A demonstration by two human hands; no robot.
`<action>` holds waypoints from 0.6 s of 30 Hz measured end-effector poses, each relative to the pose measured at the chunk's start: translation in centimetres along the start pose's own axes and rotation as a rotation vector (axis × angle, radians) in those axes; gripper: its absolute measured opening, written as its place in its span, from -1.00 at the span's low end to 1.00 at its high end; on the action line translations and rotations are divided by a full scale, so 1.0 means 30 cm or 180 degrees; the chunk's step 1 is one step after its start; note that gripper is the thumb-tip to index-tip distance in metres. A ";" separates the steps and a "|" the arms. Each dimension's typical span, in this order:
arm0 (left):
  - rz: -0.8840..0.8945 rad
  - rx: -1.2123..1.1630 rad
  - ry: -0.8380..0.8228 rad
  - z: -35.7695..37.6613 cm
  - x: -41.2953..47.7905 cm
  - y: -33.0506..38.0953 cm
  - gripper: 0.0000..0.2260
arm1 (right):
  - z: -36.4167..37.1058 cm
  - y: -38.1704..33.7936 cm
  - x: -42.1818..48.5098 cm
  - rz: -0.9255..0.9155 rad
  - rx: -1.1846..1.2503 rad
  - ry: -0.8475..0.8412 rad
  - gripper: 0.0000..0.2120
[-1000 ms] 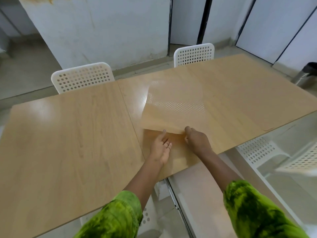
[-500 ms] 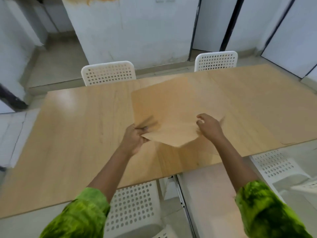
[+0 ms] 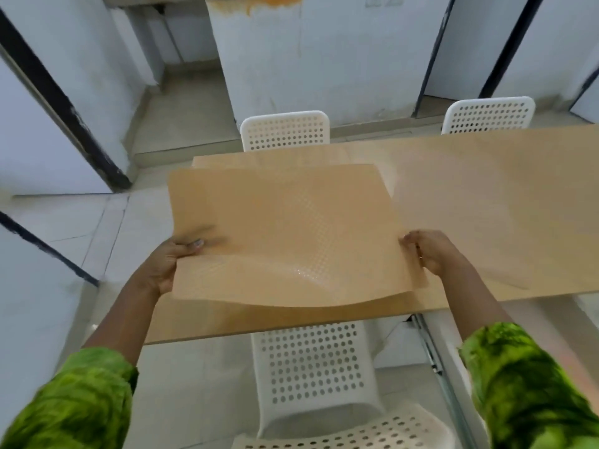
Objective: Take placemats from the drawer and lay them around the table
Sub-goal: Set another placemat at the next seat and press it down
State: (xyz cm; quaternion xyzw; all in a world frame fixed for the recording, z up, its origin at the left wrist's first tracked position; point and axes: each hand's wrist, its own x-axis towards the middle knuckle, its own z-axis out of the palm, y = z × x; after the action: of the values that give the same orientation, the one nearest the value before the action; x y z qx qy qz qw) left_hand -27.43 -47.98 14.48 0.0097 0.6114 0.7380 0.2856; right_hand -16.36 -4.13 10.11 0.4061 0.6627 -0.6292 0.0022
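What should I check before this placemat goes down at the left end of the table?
1. Left hand grips the placemat at its left edge: ok.
2. Right hand grips its right edge: ok.
3. Placemat flat: not ok, its near edge sags and curves.
4. Placemat within the table: not ok, its left edge overhangs the table's end.
5. Lined up with the near white chair: ok, roughly.
6. Table under the placemat: cannot tell, hidden.
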 end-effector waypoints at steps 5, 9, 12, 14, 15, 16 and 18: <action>0.0025 0.0065 0.0335 -0.253 -0.028 0.003 -0.69 | 0.214 0.037 -0.110 -0.0164 0.0608 0.0102 -0.76; -0.0311 0.0559 0.0323 -0.348 -0.034 -0.074 -0.45 | 0.362 0.100 -0.163 -0.0102 0.0691 0.0475 -0.71; -0.0287 0.0952 0.0799 -0.374 -0.021 -0.154 -0.34 | 0.427 0.128 -0.165 -0.0127 0.0680 0.0774 -0.70; -0.0227 0.1390 0.1066 -0.379 -0.010 -0.191 -0.35 | 0.450 0.128 -0.151 -0.0203 0.0545 0.0964 -0.72; -0.0169 0.1707 0.1150 -0.373 -0.008 -0.205 -0.39 | 0.456 0.122 -0.146 -0.0262 0.0358 0.1063 -0.77; -0.0127 0.2000 0.1215 -0.364 -0.006 -0.219 -0.44 | 0.460 0.115 -0.140 -0.0309 0.0115 0.1147 -0.83; -0.0117 0.2447 0.1351 -0.346 0.009 -0.242 -0.43 | 0.461 0.110 -0.126 -0.0369 -0.0343 0.1305 -0.83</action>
State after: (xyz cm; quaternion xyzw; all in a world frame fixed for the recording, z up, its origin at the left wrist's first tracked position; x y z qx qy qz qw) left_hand -28.45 -56.53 5.18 -0.0474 0.8867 0.4372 0.1424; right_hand -19.07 -18.11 6.42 0.4860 0.7042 -0.4962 -0.1471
